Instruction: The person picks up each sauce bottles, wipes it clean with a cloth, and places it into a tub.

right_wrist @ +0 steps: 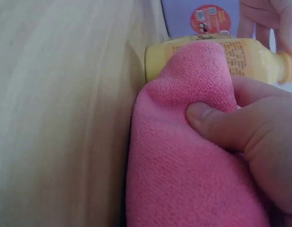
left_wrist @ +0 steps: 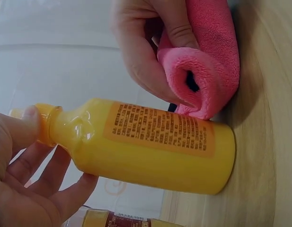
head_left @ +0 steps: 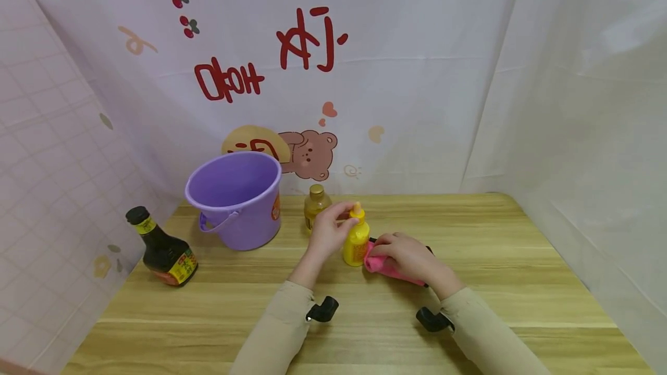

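A yellow bottle (head_left: 356, 243) with a pointed nozzle cap stands upright on the table. My left hand (head_left: 329, 232) pinches it at the cap and neck, thumb on the cap (left_wrist: 47, 124) in the left wrist view. To its right, my right hand (head_left: 405, 254) grips a folded pink cloth (head_left: 387, 268), the thumb pressing on its top. In the left wrist view the folded end of the cloth (left_wrist: 198, 85) lies right against the side of the bottle, near its base. Black patches show at the edges and inside the fold of the cloth.
Behind my left hand stands a small gold-capped bottle (head_left: 315, 206). A purple bucket (head_left: 245, 219) with its handle down is farther left, and a dark sauce bottle (head_left: 168, 254) stands at the table's left edge. A printed white curtain (head_left: 417, 74) hangs behind the table (head_left: 500, 282).
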`<act>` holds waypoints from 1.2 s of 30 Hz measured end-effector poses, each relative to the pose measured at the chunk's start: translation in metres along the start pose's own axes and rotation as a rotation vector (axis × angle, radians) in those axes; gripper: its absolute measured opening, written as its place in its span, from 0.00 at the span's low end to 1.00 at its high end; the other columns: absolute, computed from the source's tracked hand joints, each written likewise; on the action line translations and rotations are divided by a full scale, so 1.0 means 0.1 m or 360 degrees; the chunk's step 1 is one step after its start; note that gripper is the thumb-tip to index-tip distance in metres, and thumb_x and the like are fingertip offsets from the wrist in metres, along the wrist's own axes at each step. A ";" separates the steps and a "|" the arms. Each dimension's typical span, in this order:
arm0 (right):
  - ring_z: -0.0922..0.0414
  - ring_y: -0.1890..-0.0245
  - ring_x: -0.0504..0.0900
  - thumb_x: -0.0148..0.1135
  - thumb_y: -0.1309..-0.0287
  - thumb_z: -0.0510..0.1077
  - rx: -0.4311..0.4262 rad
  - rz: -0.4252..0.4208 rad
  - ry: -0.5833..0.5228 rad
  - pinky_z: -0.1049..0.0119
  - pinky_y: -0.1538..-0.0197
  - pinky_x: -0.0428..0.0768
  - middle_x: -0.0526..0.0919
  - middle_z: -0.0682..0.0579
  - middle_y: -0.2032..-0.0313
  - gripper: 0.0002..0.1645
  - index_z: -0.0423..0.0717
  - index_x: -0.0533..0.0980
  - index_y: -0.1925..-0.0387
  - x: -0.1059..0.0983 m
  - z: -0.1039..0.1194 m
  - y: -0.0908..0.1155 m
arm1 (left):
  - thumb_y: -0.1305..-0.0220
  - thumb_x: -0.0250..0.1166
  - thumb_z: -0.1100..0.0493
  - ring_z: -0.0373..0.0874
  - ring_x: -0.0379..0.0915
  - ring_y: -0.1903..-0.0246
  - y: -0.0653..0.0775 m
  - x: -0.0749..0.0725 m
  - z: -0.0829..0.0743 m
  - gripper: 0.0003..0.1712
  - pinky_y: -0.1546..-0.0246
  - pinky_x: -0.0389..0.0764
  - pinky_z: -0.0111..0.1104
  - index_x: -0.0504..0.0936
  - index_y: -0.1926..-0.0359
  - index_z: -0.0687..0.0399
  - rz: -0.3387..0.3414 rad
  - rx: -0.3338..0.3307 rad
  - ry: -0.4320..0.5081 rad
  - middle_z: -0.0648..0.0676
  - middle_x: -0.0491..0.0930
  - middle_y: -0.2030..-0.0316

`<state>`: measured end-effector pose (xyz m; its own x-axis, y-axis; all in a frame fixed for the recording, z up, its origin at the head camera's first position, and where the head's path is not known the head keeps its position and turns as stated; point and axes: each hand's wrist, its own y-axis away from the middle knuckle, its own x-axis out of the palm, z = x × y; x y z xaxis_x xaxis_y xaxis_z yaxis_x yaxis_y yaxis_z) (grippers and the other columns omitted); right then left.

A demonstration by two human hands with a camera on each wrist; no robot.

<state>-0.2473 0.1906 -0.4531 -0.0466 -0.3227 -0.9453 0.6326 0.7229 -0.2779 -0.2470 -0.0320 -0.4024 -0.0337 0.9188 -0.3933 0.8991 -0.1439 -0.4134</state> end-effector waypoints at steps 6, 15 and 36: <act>0.49 0.52 0.80 0.63 0.43 0.28 0.0013 -0.0076 -0.0071 0.51 0.49 0.80 0.82 0.51 0.53 0.22 0.54 0.84 0.54 -0.05 -0.02 0.11 | 0.36 0.67 0.67 0.51 0.80 0.53 0.01 0.02 -0.01 0.16 0.53 0.83 0.37 0.83 0.47 0.61 -0.0030 -0.0038 0.0008 0.57 0.82 0.51; 0.49 0.50 0.80 0.65 0.50 0.22 -0.0085 -0.0427 -0.0227 0.50 0.48 0.79 0.82 0.51 0.51 0.26 0.48 0.83 0.52 -0.20 -0.11 0.24 | 0.41 0.73 0.61 0.48 0.80 0.57 0.07 0.11 -0.06 0.18 0.55 0.81 0.39 0.84 0.50 0.59 -0.0240 0.0046 -0.0269 0.55 0.83 0.55; 0.47 0.48 0.79 0.70 0.51 0.24 -0.0107 -0.0596 -0.0285 0.49 0.48 0.79 0.80 0.48 0.48 0.27 0.45 0.82 0.49 -0.37 -0.13 0.22 | 0.43 0.75 0.60 0.48 0.81 0.60 0.02 0.14 -0.06 0.17 0.58 0.83 0.36 0.84 0.53 0.58 -0.0266 0.0078 -0.0368 0.54 0.83 0.57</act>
<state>-0.2418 0.2261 -0.4262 -0.1250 -0.6677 -0.7339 0.5452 0.5718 -0.6131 -0.2436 -0.0176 -0.4038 -0.2832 0.8239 -0.4908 0.8508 -0.0204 -0.5252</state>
